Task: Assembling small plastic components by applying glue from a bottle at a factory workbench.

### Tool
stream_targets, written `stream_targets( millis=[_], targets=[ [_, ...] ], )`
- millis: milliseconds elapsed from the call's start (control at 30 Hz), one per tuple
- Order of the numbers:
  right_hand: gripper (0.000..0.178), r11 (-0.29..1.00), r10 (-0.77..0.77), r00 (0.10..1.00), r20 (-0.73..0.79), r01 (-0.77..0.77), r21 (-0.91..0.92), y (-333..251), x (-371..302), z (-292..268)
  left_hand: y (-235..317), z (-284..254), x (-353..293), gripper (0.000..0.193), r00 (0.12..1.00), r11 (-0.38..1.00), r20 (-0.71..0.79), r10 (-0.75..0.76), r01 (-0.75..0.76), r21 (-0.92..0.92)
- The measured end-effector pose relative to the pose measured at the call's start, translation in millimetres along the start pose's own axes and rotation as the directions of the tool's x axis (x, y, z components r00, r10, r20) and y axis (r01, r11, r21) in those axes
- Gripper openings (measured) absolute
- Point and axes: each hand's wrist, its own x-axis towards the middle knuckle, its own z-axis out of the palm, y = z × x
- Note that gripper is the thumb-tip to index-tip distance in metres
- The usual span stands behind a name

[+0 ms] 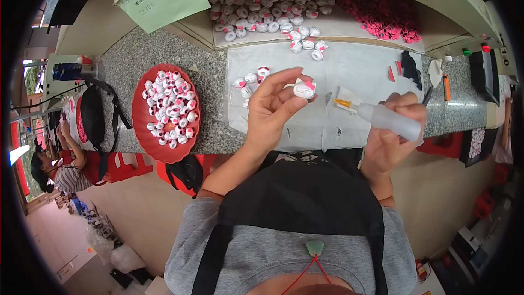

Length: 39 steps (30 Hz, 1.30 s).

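Observation:
Between the fingertips of my left hand (273,106) is a small white figurine head (303,90) with a pink bow-like piece on it. My right hand (396,131) is wrapped round a translucent white squeeze bottle (388,122). Its narrow amber tip (341,102) points left toward the head, with a gap between them. Beneath both hands lies a white sheet (349,65) on the bench. A few more white heads (251,78) sit on the sheet just beyond my left hand.
Left of the sheet stands a red scalloped tray (140,125) heaped with white heads. Many more heads (273,11) and a pile of pink pieces (379,13) fill the shelf ahead. Black cloth (410,69) and an orange stick (446,87) lie right. Another person (68,169) sits far left.

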Motion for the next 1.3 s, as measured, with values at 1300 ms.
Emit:
stream_targets(
  millis=[1300],
  targets=[
    [0.037,0.922,-0.194,0.900,0.390,0.303,-0.242,-9,-15,2,3,3,-11,0.036,0.999,0.995,-0.032,-0.011,0.014,0.103]
  ],
)
